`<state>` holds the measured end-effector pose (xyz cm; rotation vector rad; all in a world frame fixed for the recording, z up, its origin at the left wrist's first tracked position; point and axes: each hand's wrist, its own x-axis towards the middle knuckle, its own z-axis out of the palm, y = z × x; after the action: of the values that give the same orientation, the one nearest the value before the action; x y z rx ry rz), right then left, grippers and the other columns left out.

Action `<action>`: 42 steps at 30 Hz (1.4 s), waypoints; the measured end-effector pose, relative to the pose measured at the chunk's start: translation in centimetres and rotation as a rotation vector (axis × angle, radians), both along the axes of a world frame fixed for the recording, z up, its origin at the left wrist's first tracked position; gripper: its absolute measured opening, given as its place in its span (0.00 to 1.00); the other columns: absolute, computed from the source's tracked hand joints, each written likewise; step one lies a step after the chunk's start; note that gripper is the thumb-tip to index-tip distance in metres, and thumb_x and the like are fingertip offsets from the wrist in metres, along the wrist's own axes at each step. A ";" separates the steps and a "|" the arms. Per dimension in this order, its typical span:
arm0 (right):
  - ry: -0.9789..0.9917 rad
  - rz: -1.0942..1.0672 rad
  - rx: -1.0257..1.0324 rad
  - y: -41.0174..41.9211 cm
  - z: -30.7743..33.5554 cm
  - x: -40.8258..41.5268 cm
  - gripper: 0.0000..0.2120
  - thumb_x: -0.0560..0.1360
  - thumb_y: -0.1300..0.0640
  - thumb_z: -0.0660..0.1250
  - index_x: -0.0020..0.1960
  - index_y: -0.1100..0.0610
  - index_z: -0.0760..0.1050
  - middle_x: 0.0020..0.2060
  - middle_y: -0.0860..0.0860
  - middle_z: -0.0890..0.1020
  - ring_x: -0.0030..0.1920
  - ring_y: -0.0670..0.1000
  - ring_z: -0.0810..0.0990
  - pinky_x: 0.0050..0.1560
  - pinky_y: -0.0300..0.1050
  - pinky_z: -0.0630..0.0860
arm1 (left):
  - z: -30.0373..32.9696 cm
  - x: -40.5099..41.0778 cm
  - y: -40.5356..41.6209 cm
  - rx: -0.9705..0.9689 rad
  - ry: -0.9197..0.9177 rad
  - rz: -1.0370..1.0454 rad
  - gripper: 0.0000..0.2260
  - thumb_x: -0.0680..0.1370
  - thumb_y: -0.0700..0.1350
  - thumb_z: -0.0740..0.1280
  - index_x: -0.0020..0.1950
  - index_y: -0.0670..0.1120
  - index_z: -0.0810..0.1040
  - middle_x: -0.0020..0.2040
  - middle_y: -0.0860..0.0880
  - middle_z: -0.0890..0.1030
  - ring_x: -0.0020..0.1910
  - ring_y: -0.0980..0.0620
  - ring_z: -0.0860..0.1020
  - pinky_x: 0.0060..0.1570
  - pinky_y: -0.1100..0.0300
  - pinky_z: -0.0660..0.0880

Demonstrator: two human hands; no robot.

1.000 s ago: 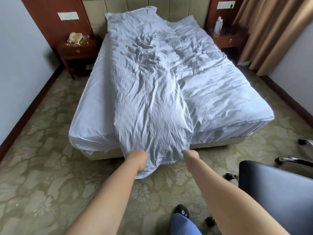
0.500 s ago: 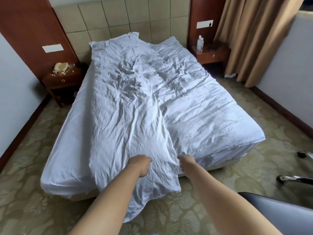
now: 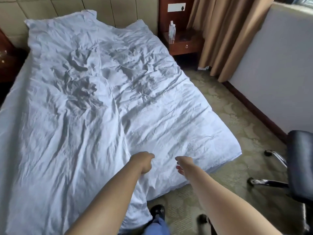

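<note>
Head view: the crumpled white cotton sheet (image 3: 71,133) lies lengthwise over the left half of the white-covered bed (image 3: 194,133). The left hand (image 3: 144,162) curls its fingers on the sheet's inner edge. The right hand (image 3: 183,166) hovers beside it, fingers loosely spread and empty. The step looks like spreading; next, the right hand needs a grip on that edge.

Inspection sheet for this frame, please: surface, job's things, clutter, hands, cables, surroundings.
Surface: bed, covered in creased white linen.
Job's things: white sheet, doubled lengthwise over the bed's left half, its end hanging off the foot.
Clutter: clear bottle on the right nightstand.
Hands: left hand, fingers curled at the sheet's edge, grip hidden; right hand relaxed, holding nothing.
Cables: nothing seen.
Surroundings: curtain, black office chair, patterned carpet.
</note>
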<state>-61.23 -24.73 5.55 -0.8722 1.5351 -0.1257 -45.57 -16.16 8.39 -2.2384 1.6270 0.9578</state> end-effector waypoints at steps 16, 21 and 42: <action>0.124 -0.189 0.092 -20.2 -6.1 -12.1 0.16 0.80 0.62 0.58 0.65 0.69 0.69 0.34 0.53 0.68 0.33 0.51 0.67 0.39 0.46 0.69 | -5.8 -11.8 -22.6 0.117 0.174 -0.119 0.25 0.78 0.42 0.59 0.75 0.52 0.61 0.72 0.50 0.64 0.67 0.46 0.69 0.59 0.54 0.72; 0.208 -0.145 0.137 -26.6 -10.7 -17.7 0.19 0.79 0.59 0.58 0.66 0.68 0.69 0.58 0.63 0.76 0.51 0.58 0.74 0.46 0.44 0.66 | -9.2 -18.0 -28.9 0.083 0.215 0.013 0.26 0.77 0.44 0.63 0.74 0.52 0.63 0.71 0.50 0.64 0.67 0.48 0.68 0.59 0.56 0.70; 0.073 -0.465 0.275 -32.1 -16.9 -23.0 0.06 0.71 0.65 0.62 0.38 0.59 0.67 0.33 0.56 0.67 0.34 0.52 0.63 0.34 0.45 0.61 | -17.1 -29.3 -34.0 0.148 -0.209 -0.059 0.35 0.76 0.46 0.69 0.76 0.47 0.51 0.69 0.44 0.63 0.64 0.44 0.66 0.58 0.54 0.70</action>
<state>-84.25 -56.86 -11.37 -0.2961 1.7541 -0.2145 -74.84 -50.19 -8.72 -2.1014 1.4723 0.7739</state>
